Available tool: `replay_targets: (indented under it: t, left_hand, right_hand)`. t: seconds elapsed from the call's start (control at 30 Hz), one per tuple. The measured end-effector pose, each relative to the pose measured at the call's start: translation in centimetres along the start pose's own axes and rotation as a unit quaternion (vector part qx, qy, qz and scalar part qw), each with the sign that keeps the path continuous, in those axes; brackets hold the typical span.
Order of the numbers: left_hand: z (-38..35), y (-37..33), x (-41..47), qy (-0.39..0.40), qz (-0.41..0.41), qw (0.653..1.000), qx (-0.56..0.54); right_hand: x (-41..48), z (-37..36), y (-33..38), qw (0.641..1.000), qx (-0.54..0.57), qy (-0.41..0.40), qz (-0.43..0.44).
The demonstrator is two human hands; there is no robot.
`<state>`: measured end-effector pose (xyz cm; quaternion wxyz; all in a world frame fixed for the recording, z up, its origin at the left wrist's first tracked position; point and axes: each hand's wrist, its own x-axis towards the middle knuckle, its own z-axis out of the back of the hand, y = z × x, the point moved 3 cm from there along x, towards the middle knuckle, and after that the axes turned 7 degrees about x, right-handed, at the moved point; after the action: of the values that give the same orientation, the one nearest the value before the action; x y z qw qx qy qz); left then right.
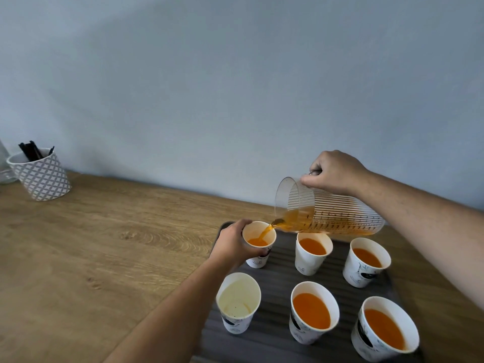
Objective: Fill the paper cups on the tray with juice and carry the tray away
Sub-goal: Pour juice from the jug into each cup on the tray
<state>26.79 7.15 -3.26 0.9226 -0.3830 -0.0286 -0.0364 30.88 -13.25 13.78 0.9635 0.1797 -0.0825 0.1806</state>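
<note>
We find the right hand (337, 171) clenched round the handle of the jug (332, 213), which is tilted over the tray (272, 336) on the worktop (104, 244). Juice (265, 230) runs from its spout into the far-left cup (259, 242), partly filled, at the tray's far-left corner. The left hand (235, 244) grasps this cup round its side. We count six cups in two rows of three: four filled cups (311, 310), and the near-left cup (238, 302) unfilled. A patterned mug (42, 176) of dark sticks (31, 151) stands well apart at the left.
</note>
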Motion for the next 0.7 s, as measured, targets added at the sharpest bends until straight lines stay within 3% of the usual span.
replay_targets:
  t: [0.7]
  left_hand:
    - [0.08,-0.09,-0.2,0.002,0.0,1.0,-0.012]
  right_hand:
    - [0.37,-0.48,0.01,1.0,-0.004,-0.001,-0.002]
